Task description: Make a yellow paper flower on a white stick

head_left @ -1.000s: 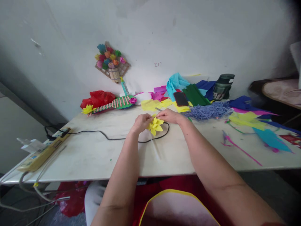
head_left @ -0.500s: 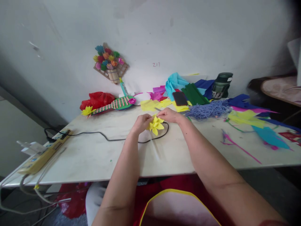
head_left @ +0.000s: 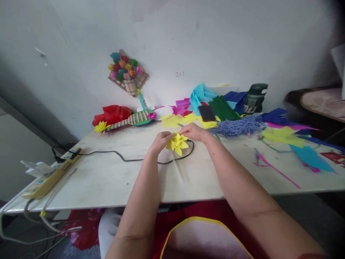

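Note:
A yellow paper flower [head_left: 177, 143] with pointed petals hangs just above the middle of a white table [head_left: 113, 176]. My left hand [head_left: 161, 141] pinches its left side with closed fingers. On the flower's upper right, my right hand [head_left: 194, 132] is closed on it as well. Both forearms reach in from the lower edge of the view. A black cable [head_left: 126, 157] loops on the tabletop beneath the flower.
Coloured paper sheets [head_left: 223, 108], a dark phone [head_left: 206, 113], blue-purple string [head_left: 238, 126] and a dark green jar [head_left: 253, 98] crowd the back right. A striped paper craft [head_left: 129, 119] and red bag [head_left: 111, 113] lie back left. A power strip [head_left: 47, 178] sits at the left edge.
The hands and the yellow flower stay in nearly the same place; the fingers shift slightly on the petals.

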{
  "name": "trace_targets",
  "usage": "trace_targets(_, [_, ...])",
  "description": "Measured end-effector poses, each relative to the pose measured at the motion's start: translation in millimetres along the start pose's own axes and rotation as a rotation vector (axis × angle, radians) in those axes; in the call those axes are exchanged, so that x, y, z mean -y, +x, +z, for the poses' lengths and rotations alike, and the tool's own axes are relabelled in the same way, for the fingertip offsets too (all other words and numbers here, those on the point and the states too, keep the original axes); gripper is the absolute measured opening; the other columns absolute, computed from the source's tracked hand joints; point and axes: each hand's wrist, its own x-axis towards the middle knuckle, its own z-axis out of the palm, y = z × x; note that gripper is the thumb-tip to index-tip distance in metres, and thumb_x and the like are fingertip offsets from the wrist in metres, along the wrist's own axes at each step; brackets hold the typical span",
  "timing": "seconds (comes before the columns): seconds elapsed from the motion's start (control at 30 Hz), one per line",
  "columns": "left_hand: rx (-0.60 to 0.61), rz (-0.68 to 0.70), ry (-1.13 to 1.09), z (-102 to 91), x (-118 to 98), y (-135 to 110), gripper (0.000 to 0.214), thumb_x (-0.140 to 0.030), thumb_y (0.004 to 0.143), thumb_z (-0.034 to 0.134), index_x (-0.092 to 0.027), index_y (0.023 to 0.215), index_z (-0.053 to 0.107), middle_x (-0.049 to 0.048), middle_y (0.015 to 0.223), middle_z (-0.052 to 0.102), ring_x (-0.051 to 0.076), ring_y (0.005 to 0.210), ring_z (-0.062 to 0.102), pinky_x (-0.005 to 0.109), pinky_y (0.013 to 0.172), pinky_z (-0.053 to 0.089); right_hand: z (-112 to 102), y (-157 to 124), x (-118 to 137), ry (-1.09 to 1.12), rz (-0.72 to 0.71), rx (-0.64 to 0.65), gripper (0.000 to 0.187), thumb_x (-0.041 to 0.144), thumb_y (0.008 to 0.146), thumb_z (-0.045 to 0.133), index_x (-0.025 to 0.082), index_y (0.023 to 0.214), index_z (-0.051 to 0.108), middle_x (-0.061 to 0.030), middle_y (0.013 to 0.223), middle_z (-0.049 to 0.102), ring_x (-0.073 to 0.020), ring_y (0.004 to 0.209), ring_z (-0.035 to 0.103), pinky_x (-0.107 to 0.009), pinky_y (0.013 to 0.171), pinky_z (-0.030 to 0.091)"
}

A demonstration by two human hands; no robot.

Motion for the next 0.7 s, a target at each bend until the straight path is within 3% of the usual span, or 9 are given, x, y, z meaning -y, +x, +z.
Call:
trace_targets(0.43, [0.061, -0.022, -0.049, 0.1, -0.1, -1.0, 0.035, -0.047, 0.066, 0.062, -0.013, 0.065, 0.058, -0.0017, 0.053, 0.048, 0.009, 0.051, 0.041, 0.023, 0.049, 0.028, -1.9, 0.2, 1.5, -0.005, -0.044, 0.014, 0.025, 0.013, 0.065, 0.052, 0.014, 0.075, 0.075, -0.0027, 0.074, 0.071, -0.0146, 0.069, 0.062, -0.023, 0.066, 0.045])
trace_targets(0.7, [-0.035, 0.082, 0.185, 1.9, -2.3, 0.0, 0.028, -0.043, 0.072, 0.054, -0.016, 0.065, 0.056, -0.0013, 0.056, 0.051, 0.01, 0.052, 0.044, 0.022, 0.049, 0.031, -5.5, -3.1, 14.7, 0.04, 0.055, 0.019, 0.02, 0.015, 0.067, 0.053, 0.014, 0.075, 0.071, -0.0024, 0.075, 0.069, -0.0148, 0.073, 0.061, -0.024, 0.069, 0.045])
